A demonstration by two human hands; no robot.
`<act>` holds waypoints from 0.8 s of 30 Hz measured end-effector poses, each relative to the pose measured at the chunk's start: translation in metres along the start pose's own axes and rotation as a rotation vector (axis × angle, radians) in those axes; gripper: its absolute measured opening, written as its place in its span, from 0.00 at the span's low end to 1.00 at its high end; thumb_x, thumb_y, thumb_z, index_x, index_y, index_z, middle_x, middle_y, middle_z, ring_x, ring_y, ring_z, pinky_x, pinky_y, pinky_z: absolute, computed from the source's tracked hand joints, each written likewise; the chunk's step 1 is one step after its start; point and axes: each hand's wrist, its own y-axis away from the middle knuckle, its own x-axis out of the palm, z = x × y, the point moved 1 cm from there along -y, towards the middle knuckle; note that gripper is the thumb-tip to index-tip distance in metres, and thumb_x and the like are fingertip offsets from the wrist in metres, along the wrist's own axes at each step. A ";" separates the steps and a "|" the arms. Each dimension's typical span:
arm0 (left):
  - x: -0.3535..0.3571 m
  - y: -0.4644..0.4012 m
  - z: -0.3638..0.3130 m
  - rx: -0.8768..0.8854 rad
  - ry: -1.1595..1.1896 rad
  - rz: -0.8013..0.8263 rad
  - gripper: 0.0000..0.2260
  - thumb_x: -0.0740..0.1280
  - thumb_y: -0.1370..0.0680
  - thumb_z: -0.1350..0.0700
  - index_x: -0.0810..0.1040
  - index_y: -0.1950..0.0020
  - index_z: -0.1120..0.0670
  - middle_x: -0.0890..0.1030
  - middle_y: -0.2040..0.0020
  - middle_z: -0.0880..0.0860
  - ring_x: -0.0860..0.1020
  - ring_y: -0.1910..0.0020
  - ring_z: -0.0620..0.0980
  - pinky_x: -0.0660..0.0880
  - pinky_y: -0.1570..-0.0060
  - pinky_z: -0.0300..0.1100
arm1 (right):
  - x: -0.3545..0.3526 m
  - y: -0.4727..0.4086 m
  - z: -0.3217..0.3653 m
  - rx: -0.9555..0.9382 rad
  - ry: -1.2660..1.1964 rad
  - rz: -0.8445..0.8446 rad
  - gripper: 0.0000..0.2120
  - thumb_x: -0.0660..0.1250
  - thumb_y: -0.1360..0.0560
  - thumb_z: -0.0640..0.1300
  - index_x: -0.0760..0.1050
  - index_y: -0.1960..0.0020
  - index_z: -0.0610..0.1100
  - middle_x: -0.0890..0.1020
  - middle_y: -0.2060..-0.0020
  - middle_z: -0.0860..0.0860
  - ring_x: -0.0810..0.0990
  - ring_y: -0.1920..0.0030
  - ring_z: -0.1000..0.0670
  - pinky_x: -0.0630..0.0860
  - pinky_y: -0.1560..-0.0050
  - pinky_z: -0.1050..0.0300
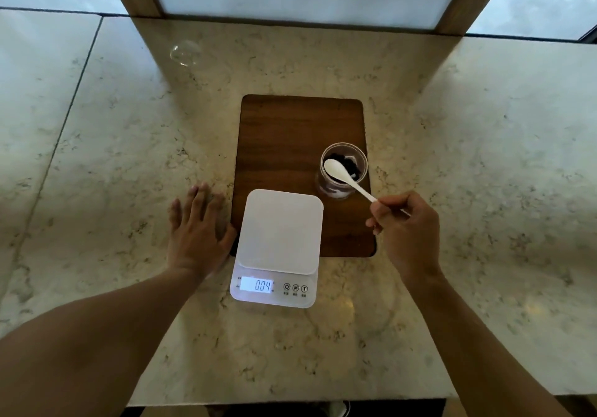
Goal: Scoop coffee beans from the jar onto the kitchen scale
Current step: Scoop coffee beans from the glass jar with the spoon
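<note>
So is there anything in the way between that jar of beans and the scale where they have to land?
Nothing visible. The jar stands open on the wooden board, just beyond the scale, whose white platform is bare. The right hand holds the spoon over the jar's mouth; the left hand rests flat, left of the scale.

The pale beige veined marble countertop (323, 352) looks polished, with soft glossy reflections. On it lies a dark brown rectangular wooden board (290, 132), smooth and matt with visible grain. The white plastic kitchen scale (279, 238) has a smooth, satin weighing plate. The small clear jar (342, 171) is transparent and shiny. The white spoon (339, 174) looks like smooth, slightly glossy plastic.
</note>
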 end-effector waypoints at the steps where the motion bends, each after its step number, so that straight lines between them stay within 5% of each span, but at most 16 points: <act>1: 0.000 -0.001 0.000 0.000 0.008 -0.006 0.31 0.54 0.24 0.40 0.63 0.24 0.52 0.58 0.20 0.57 0.49 0.20 0.55 0.45 0.24 0.60 | -0.002 -0.005 0.000 -0.022 0.029 -0.054 0.04 0.72 0.26 0.38 0.78 0.56 0.43 0.84 0.69 0.50 0.84 0.69 0.52 0.81 0.66 0.54; 5: 0.001 -0.001 0.001 0.002 0.014 -0.006 0.31 0.54 0.25 0.40 0.63 0.24 0.52 0.57 0.20 0.56 0.48 0.20 0.53 0.44 0.24 0.60 | -0.005 -0.022 0.004 -0.121 0.174 -0.172 0.04 0.73 0.28 0.40 0.78 0.59 0.45 0.83 0.68 0.50 0.83 0.67 0.51 0.80 0.62 0.54; 10: 0.002 0.000 0.002 -0.002 0.016 -0.006 0.32 0.53 0.25 0.39 0.62 0.24 0.52 0.56 0.20 0.55 0.47 0.20 0.52 0.44 0.24 0.58 | 0.006 -0.030 0.013 -0.343 0.342 -0.131 0.04 0.71 0.28 0.36 0.77 0.58 0.41 0.81 0.65 0.48 0.78 0.64 0.50 0.71 0.65 0.66; 13: 0.002 -0.001 0.003 -0.002 0.013 -0.011 0.31 0.54 0.25 0.39 0.63 0.24 0.52 0.56 0.20 0.55 0.47 0.20 0.52 0.44 0.24 0.58 | 0.012 -0.031 0.017 -0.442 0.463 -0.070 0.04 0.70 0.26 0.36 0.74 0.56 0.39 0.78 0.62 0.46 0.76 0.64 0.49 0.70 0.66 0.62; 19: 0.005 0.000 0.006 0.008 0.010 -0.018 0.30 0.55 0.24 0.39 0.62 0.24 0.50 0.57 0.20 0.55 0.47 0.20 0.51 0.44 0.24 0.57 | 0.017 -0.037 0.019 -0.393 0.638 -0.017 0.09 0.69 0.24 0.40 0.78 0.45 0.39 0.79 0.54 0.45 0.74 0.61 0.50 0.70 0.61 0.58; 24: 0.004 -0.001 0.005 0.001 0.006 -0.011 0.31 0.55 0.25 0.39 0.62 0.24 0.51 0.57 0.20 0.55 0.47 0.20 0.52 0.44 0.24 0.57 | 0.019 -0.039 0.018 -0.351 0.715 0.026 0.12 0.68 0.23 0.46 0.82 0.45 0.41 0.78 0.57 0.43 0.74 0.63 0.48 0.71 0.63 0.56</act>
